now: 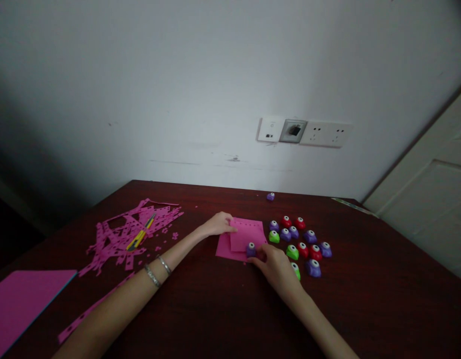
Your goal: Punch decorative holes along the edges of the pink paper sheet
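Observation:
My left hand point(218, 224) pinches the left edge of a pink paper sheet point(247, 234), which has a row of small punched holes along its top. Beneath it lies another pink sheet point(223, 248), its left and lower parts showing. My right hand point(278, 267) is closed on a small purple paper punch point(250, 249) at the lower edge of the upper sheet. Whether the paper sits inside the punch's slot I cannot tell. Just right of the sheets stand several more punches, among them a green punch point(274, 236), a red punch point(286, 221) and a purple punch point(313, 268).
Pink paper scraps point(114, 239) full of holes are heaped at left, with a yellow utility knife point(141, 233) on top. A pink stack of paper point(32, 299) lies front left. One purple punch point(270, 196) stands near the wall. Sockets point(326, 133) are on the wall.

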Motion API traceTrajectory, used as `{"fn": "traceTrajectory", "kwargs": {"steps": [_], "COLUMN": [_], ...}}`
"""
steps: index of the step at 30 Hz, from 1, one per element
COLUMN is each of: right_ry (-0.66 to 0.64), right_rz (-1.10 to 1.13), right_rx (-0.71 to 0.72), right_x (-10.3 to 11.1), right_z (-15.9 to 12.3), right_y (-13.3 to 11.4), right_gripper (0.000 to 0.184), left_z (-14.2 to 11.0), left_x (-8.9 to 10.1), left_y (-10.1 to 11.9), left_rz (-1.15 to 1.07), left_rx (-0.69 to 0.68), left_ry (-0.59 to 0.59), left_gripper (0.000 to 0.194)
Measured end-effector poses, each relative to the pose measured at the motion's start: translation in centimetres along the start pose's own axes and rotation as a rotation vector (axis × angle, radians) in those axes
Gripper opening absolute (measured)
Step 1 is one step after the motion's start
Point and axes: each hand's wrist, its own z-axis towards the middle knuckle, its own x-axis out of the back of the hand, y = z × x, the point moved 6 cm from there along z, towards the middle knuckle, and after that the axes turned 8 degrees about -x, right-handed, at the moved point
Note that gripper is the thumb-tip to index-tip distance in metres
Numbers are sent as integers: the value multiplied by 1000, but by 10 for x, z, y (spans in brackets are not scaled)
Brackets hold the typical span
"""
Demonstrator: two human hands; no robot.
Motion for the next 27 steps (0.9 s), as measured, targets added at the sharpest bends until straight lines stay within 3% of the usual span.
{"fn": "traceTrajectory", "kwargs": {"steps": [4,6,8,11,14,27], "right_ry": [-1,0,5,10,-6,-83], "right_rz": [40,51,48,44,71,122], "right_rx": [10,24,45,90,128,107], "right_x": [3,3,3,1,-2,-4], "right_z": [1,2,3,5,5,8], "right_y": [1,3,4,5,4,0], "right_gripper": [11,12,15,17,19,18], "left_z": [-7,-11,-16,-21,-22,-20], "left_x": [14,9,-2,-18,-25,-24], "left_y": [24,39,45,38,25,19], "left_rz": [353,475,527,561,565,487], "left_rx": [-159,-278,-346,-332,-297,-305], "left_ry": [153,66,-97,-307,-408,-414], "left_gripper": [40,38,41,55,66,67]}}
